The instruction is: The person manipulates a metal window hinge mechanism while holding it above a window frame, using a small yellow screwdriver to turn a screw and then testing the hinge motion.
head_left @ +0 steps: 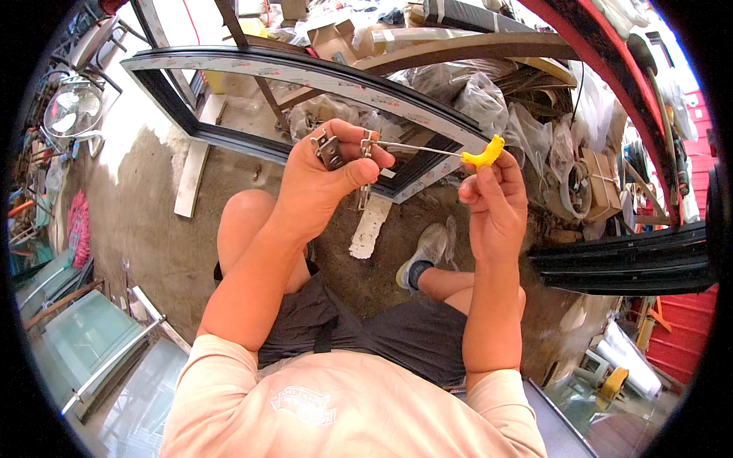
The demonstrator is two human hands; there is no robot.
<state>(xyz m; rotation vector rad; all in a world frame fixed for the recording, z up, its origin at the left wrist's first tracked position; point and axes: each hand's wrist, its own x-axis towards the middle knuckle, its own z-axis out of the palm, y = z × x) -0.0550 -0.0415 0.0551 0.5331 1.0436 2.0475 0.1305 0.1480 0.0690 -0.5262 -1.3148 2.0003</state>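
The left hand (317, 183) holds two small silvery metal fittings (366, 156), while the right hand (496, 198) grips the curved yellow handle (481, 156) of a thin-shafted steel tool (424, 148), its shaft reaching one fitting. Beyond them is a black rectangular frame with white film (298, 70).

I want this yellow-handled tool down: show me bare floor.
Widest patch: floor between the pink bundle and your left knee. A smaller one lies between the white strip and your right shoe. Crowded: beyond the black frame, with plastic bags and cardboard.
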